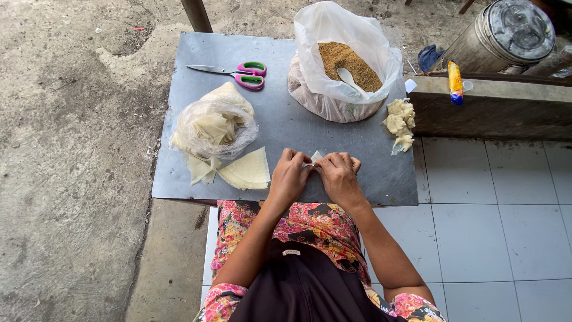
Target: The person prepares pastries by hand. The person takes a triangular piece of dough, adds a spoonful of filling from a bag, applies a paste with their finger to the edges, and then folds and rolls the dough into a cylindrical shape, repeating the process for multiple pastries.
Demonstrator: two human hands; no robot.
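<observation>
While the left hand (288, 173) and right hand (338, 174) are closed together, a small pale wrapper piece (315, 157) is pinched between their fingers at the near edge of the grey table (286, 125); stacked wrappers (245, 170) lie left.

Both hands meet at the near edge of the grey metal surface (286, 128); the left hand (288, 176) and right hand (338, 175) pinch a small pale wrapper piece (315, 157) between their fingertips; just left of the left hand lie cut wrapper sheets (245, 170) beneath a clear bag of wrappers (214, 126); beyond the hands stands a plastic bag of brown crumbs (347, 62) with a white spoon (350, 79); right of the right hand sits a heap of pale filling (400, 122); pink-and-green scissors (235, 73) lie far beyond the left hand.
</observation>
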